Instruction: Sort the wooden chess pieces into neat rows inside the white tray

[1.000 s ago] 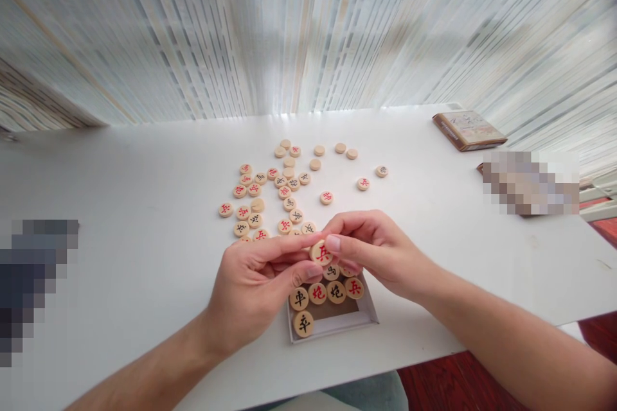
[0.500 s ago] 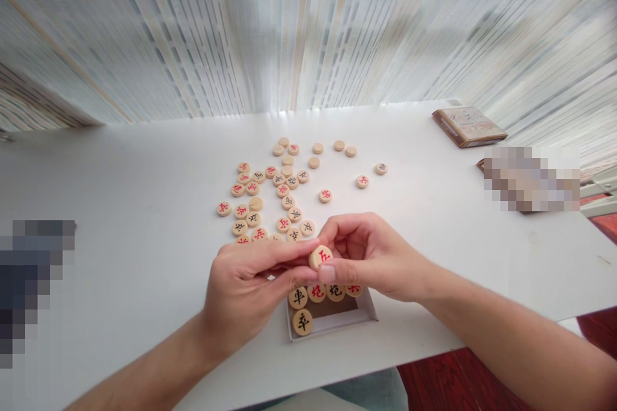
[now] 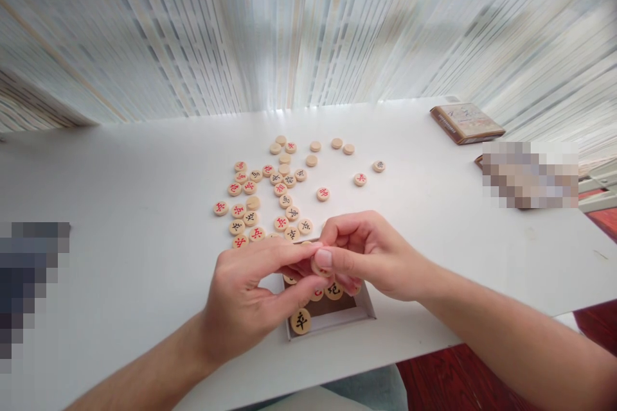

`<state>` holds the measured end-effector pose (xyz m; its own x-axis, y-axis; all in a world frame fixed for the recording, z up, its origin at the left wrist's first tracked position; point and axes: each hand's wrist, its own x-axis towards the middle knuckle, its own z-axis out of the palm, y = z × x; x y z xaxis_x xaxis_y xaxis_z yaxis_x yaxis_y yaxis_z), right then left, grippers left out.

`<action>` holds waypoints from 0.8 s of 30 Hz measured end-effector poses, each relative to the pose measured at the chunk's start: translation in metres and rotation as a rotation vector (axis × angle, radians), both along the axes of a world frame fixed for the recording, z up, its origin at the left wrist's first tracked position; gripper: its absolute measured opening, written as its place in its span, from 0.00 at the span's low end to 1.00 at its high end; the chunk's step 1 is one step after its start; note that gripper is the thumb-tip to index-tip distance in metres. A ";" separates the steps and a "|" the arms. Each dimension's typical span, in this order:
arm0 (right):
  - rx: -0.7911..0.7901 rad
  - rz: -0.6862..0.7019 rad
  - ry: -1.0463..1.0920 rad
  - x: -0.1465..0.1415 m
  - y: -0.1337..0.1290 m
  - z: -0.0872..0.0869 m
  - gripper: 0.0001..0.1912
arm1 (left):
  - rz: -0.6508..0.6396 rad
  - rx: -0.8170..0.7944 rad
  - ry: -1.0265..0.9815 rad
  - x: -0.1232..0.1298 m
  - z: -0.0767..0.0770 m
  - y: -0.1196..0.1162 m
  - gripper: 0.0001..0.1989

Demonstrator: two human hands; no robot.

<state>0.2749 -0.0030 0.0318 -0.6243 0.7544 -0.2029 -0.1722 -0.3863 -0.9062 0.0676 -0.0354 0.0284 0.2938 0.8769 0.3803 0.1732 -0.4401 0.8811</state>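
Above a shallow open box [image 3: 369, 311], my left hand [image 3: 250, 292] and my right hand [image 3: 380, 260] meet at one round wooden chess piece [image 3: 321, 265]. Both hands are closed on it, and the right thumb covers much of its face. Inside the box, a piece with a black character [image 3: 301, 321] lies at the lower left; a black-marked piece [image 3: 333, 289] and a red-marked one are partly visible under the fingers. Beyond the hands, many loose pieces, some red-marked like this one [image 3: 322, 194], some black-marked and some plain side up, are scattered.
The white table [image 3: 144, 205] reaches back to a striped curtain [image 3: 289, 26]. A brown-edged flat box [image 3: 467, 123] lies at the back right, with a blurred object [image 3: 530, 174] beside it. Another blurred dark object [image 3: 29, 282] is at the left edge.
The held piece has turned between my fingers, and my right thumb now covers its red character. My left thumb and forefinger are farther apart. The view has shifted slightly.
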 end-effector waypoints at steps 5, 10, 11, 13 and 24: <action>0.048 0.020 0.070 0.004 0.002 -0.003 0.12 | 0.003 0.113 -0.022 -0.002 -0.003 0.003 0.20; 0.006 0.054 0.142 0.005 0.003 -0.005 0.08 | 0.012 0.171 0.003 -0.007 -0.009 0.005 0.21; -0.018 0.056 0.144 0.005 0.003 -0.004 0.08 | 0.017 0.171 0.004 -0.008 -0.010 0.005 0.21; -0.072 0.054 0.147 0.003 0.002 -0.003 0.10 | 0.026 0.183 0.001 -0.008 -0.010 0.006 0.20; -0.124 0.038 0.152 0.001 -0.005 -0.007 0.16 | -0.056 0.265 0.045 -0.007 -0.010 0.003 0.24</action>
